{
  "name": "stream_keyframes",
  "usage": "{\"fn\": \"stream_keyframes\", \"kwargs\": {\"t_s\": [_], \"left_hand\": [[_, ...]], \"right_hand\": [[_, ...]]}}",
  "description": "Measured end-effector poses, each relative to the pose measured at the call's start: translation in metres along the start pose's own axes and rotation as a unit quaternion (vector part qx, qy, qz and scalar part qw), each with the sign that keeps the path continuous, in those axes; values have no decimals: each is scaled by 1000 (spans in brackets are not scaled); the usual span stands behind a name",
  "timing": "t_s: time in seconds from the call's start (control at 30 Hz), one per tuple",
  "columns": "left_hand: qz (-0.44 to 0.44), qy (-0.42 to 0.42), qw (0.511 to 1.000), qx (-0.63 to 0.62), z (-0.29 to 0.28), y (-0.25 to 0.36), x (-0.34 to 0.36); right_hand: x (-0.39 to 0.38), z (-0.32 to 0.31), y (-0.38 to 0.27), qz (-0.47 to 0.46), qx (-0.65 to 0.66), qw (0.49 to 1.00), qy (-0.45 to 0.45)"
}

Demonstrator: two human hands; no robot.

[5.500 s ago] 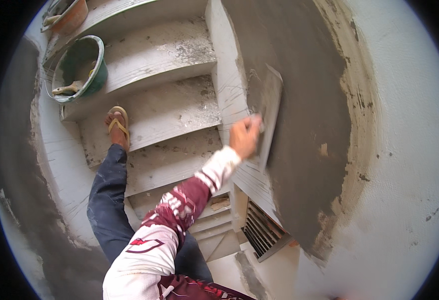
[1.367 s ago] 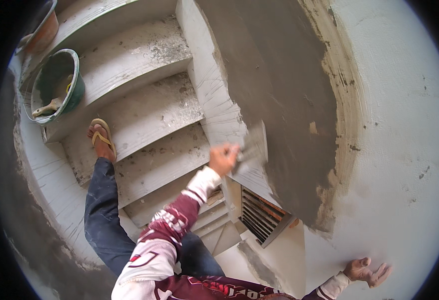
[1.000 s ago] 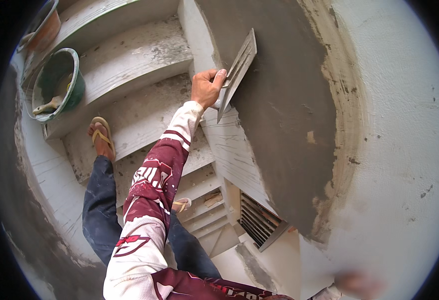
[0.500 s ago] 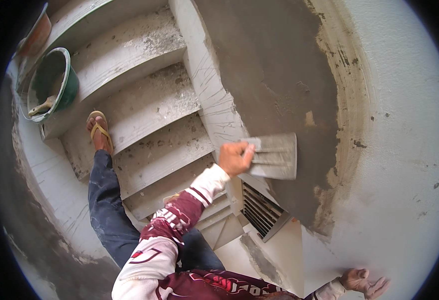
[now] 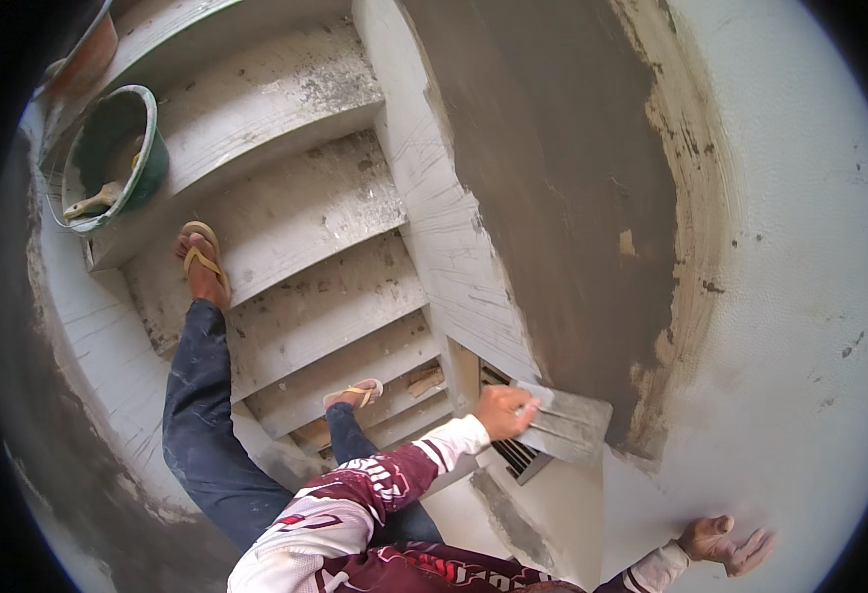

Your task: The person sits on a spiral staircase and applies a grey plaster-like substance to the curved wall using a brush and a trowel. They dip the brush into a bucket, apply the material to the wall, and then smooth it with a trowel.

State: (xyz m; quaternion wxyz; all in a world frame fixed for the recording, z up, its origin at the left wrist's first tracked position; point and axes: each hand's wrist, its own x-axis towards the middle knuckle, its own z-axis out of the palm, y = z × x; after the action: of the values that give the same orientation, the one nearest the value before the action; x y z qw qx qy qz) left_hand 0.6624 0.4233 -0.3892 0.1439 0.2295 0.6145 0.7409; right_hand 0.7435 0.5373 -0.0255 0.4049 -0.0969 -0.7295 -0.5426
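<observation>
My left hand (image 5: pixel 505 411) is closed around the handle of a flat, grey, rectangular plastering trowel (image 5: pixel 570 425). The blade lies at the lower end of a wide band of dark, wet-looking plaster (image 5: pixel 562 188) on the wall, partly over a slatted vent (image 5: pixel 519 461). Whether the blade's whole face touches the wall I cannot tell. Lower right, my right hand (image 5: pixel 726 546) is open with its fingers spread, against or very close to the white wall (image 5: pixel 780 395), and holds nothing.
Worn, spattered stairs (image 5: pixel 305 188) run down beside the wall, with my sandalled feet on two different steps. A green bucket (image 5: pixel 157 173) holding a brush (image 5: pixel 96 201) stands upper left, near a reddish-orange container (image 5: pixel 93 59).
My left hand has brought the trowel down along the plaster and slightly right, to the band's lower end. My right foot now shows on a lower step. The right hand has barely moved.
</observation>
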Motion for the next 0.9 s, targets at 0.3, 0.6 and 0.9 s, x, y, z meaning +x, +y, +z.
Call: {"fn": "stream_keyframes", "kwargs": {"t_s": [0.3, 0.6, 0.9], "left_hand": [[-16, 182, 978, 102, -167, 0, 182], [28, 206, 970, 124, -182, 62, 280], [56, 58, 989, 120, -82, 71, 150]], "right_hand": [[-15, -4, 7, 54, 16, 997, -50], [-12, -5, 9, 41, 18, 997, -60], [-9, -6, 17, 23, -9, 998, -62]]}}
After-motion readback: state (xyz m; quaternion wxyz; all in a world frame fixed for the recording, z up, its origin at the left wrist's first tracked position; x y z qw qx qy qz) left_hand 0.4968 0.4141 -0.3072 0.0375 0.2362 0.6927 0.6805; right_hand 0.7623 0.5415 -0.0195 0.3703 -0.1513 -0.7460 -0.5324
